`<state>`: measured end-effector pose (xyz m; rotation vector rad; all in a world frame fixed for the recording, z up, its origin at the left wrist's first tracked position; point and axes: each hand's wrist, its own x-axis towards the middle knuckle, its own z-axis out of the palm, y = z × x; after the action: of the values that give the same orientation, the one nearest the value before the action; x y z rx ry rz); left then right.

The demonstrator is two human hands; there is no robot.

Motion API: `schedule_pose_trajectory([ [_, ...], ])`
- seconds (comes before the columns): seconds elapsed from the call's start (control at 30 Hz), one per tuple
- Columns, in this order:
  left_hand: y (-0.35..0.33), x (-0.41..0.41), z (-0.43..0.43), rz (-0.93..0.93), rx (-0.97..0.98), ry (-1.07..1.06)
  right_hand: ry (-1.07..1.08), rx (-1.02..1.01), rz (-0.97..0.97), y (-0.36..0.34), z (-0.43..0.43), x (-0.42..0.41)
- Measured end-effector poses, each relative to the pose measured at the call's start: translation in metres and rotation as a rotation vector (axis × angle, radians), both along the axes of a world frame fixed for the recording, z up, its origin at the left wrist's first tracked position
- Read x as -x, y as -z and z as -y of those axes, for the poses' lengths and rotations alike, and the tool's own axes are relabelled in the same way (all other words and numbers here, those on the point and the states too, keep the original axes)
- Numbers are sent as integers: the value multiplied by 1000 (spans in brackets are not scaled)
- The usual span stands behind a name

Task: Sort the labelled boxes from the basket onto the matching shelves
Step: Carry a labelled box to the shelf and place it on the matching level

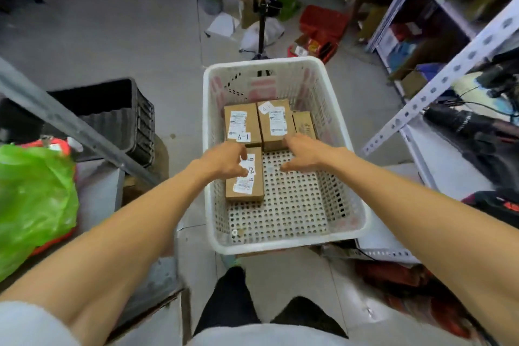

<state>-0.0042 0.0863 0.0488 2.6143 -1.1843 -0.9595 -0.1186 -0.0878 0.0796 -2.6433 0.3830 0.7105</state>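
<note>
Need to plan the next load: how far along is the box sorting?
Done: cannot tell; much of the basket floor is bare. In hand: left hand touches the nearest box, right hand reaches the middle far box; nothing lifted. Left: all four boxes, including the A-1 box and the rightmost box.

You wear a white fabric top (pixel 266 336), its left sleeve (pixel 25 323) ending above the elbow; black trousers (pixel 233 303); one greenish shoe toe (pixel 234 261) visible.

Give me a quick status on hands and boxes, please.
Left hand on near box, grip unclear. Right hand open at rear middle box. Basket holds four; nothing blocking.
</note>
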Motion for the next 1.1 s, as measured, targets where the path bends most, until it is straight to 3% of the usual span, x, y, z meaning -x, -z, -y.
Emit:
schedule_pose_trajectory([
  [0.33, 77, -38, 31, 83, -193, 121, 36, -33, -131, 85, 10, -63],
  [0.53, 144, -18, 30, -34, -280, 17, -50, -79, -306, 155, 11, -59],
  [0.77, 217, -31, 42, -107, -312, -177, -103, -99, -329, 244, 12, -67],
  [1.1, 288, -29, 59, 36, -267, -476, 196, -253, -215, 342, 10, -81],
])
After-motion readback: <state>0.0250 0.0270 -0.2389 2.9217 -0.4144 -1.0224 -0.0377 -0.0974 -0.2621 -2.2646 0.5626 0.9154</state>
